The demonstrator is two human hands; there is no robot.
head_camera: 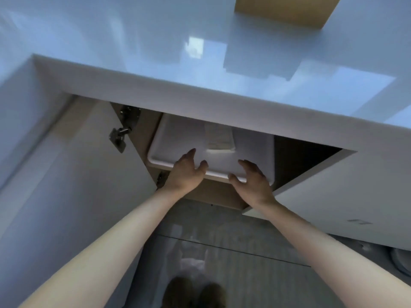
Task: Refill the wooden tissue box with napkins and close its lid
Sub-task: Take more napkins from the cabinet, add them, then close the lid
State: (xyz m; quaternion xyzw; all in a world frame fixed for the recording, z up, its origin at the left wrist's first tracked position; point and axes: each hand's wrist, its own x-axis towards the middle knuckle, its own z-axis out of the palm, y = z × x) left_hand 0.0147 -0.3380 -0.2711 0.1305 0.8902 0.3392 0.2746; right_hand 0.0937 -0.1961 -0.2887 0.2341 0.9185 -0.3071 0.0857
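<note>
The wooden tissue box stands on the glossy white counter at the far top, cut off by the frame edge. Below the counter, in an open cabinet, sits a white plastic bin with a pack of napkins lying in it. My left hand rests over the bin's front rim with fingers spread. My right hand is at the same rim farther right, fingers apart, thumb under the edge. Neither hand clearly clasps the bin.
The left cabinet door swings wide open, its metal hinges showing. The right cabinet door also stands open. The counter edge overhangs the bin. Tiled floor and my shoes lie below.
</note>
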